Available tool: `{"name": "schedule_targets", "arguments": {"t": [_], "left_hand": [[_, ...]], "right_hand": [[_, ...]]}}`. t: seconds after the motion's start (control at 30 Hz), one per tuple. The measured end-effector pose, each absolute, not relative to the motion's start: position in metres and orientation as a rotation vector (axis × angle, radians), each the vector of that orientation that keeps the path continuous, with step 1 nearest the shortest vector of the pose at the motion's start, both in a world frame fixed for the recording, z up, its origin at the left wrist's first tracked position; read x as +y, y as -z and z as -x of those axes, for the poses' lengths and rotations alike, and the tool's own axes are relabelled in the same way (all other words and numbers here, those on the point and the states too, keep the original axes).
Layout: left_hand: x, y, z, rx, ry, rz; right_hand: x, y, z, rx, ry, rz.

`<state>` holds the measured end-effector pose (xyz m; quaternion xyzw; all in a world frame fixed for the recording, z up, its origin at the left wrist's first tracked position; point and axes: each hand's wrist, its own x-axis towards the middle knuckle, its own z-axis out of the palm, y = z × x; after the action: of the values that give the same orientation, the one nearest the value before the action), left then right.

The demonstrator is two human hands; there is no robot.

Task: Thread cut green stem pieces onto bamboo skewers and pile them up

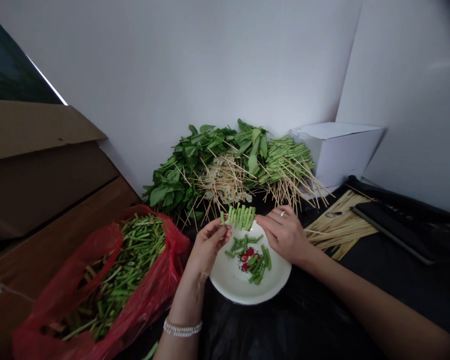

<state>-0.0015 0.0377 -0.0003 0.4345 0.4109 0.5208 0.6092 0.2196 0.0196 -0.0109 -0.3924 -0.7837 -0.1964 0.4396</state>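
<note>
Above a white bowl [225, 285], several cut green vegetable stems [241, 218] hang side by side on a thin skewer, mostly hidden by them. My left hand [209, 245] pinches one short stem piece [222, 218] at the left end of the row. At the right end, my right hand [285, 234], with a ring on it, is closed on the skewer, whose held part is hidden by the fingers. Loose stem pieces [258, 265] lie inside the bowl over its printed red flowers.
A red plastic bag [150, 290] full of cut stems stands at left. Behind the bowl are skewered leafy greens [206, 142], pale skewered pieces [225, 175] and skewered stems [285, 157]. Bare skewers [345, 220], a dark flat object [393, 230] and a white box [345, 155] are at right.
</note>
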Motion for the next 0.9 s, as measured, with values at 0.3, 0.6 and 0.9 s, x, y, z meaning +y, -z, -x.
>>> {"name": "schedule_targets", "arguments": {"t": [0.3,0.6,0.9], "left_hand": [[0.0359,-0.0037,0.0015,0.863,-1.215,-0.897],[0.0357,-0.0034,0.0008,0.935,-1.247,-1.024],[0.0368,-0.0054,0.0011,0.897,-1.297,-0.862]], "right_hand": [[0.0201,0.0136,-0.2173,-1.994,0.533,0.97],[0.0204,0.0148,-0.2162,-1.998,0.536,0.978],[0.0198,0.0155,-0.2164,-2.021,0.537,0.985]]}}
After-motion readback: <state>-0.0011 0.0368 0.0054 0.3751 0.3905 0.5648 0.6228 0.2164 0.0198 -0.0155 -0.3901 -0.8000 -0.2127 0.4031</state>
